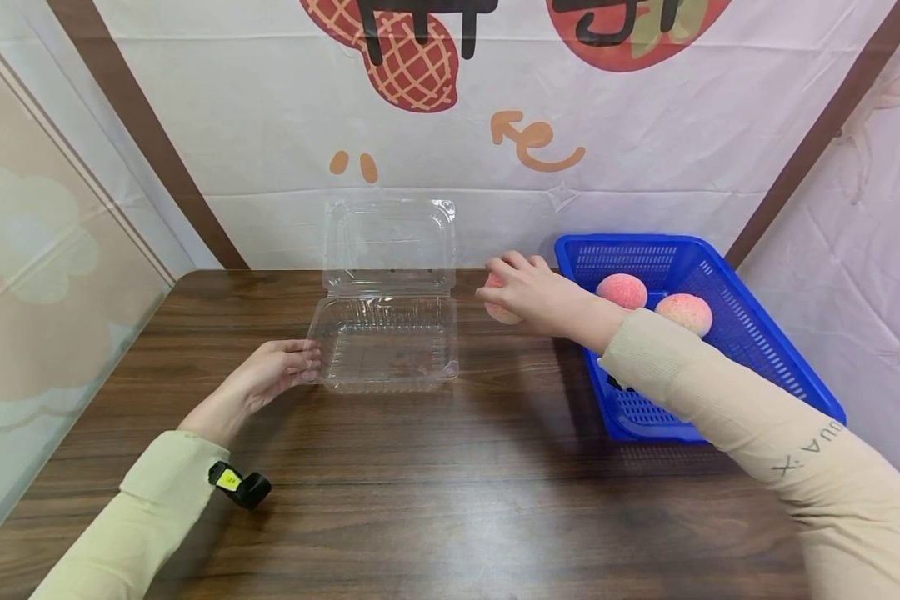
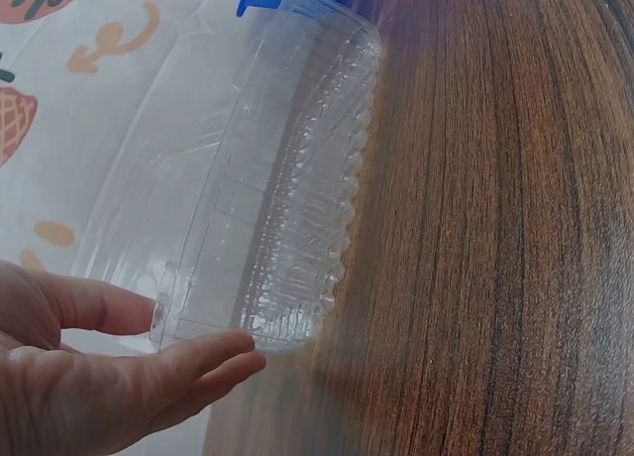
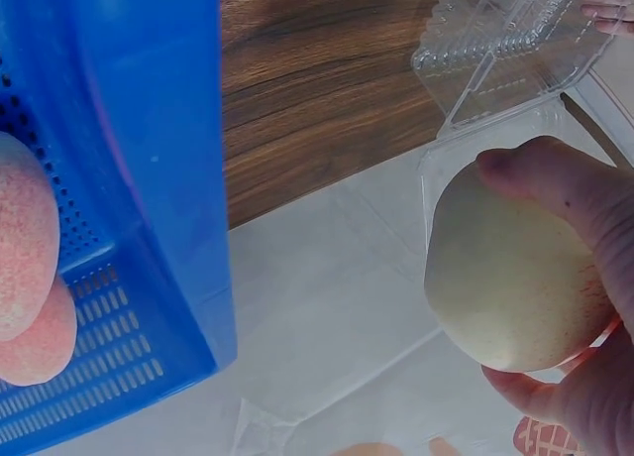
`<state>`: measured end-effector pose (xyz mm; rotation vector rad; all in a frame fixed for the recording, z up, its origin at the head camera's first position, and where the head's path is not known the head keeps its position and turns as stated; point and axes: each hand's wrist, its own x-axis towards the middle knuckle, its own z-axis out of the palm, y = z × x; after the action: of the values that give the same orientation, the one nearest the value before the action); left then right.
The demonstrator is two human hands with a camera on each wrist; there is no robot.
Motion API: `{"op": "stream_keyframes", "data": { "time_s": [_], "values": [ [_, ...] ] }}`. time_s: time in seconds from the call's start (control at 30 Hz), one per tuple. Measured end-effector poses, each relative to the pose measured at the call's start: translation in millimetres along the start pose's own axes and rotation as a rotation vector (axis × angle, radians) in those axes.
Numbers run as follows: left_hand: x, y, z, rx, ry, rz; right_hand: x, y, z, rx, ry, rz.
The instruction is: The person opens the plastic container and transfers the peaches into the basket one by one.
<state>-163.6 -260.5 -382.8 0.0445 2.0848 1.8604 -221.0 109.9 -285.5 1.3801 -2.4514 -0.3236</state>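
In the head view my right hand [image 1: 532,292] grips a peach [image 1: 501,312] above the table, between the container and the basket. The right wrist view shows this peach [image 3: 510,268] pale on the near side, with thumb and fingers around it. A clear plastic clamshell container [image 1: 390,346] lies on the table with its lid [image 1: 390,242] raised at the back. My left hand [image 1: 281,367] rests its nearly straight fingers against the container's left side. In the left wrist view, those fingers [image 2: 203,362] lie along the end wall near a corner.
A blue plastic basket [image 1: 607,417] stands at the right of the wooden table [image 1: 420,483]. Two peaches show in it, one peach [image 1: 621,292] near the back and another peach [image 1: 686,312] beside the right sleeve. A printed cloth [image 1: 270,125] hangs behind the table.
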Motion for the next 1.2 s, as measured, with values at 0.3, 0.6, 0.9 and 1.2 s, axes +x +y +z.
{"op": "stream_keyframes", "data": {
  "time_s": [0.3,0.6,0.9,1.2],
  "values": [
    [1.8,-2.9,-1.8,-0.016,-0.001,0.026,-10.3,5.0,-4.9,0.004,-0.033,0.010],
    [2.5,-2.7,-2.4,0.003,-0.002,0.016,-18.0,11.7,-7.2,-0.007,-0.094,0.037],
    [2.3,-3.0,-2.7,-0.005,-0.001,0.009,-27.1,19.1,-8.1,-0.033,-0.121,0.051],
    [3.1,-4.5,-3.2,-0.018,0.004,0.027,-37.3,28.5,-6.0,-0.054,-0.131,0.073]
  ]
}}
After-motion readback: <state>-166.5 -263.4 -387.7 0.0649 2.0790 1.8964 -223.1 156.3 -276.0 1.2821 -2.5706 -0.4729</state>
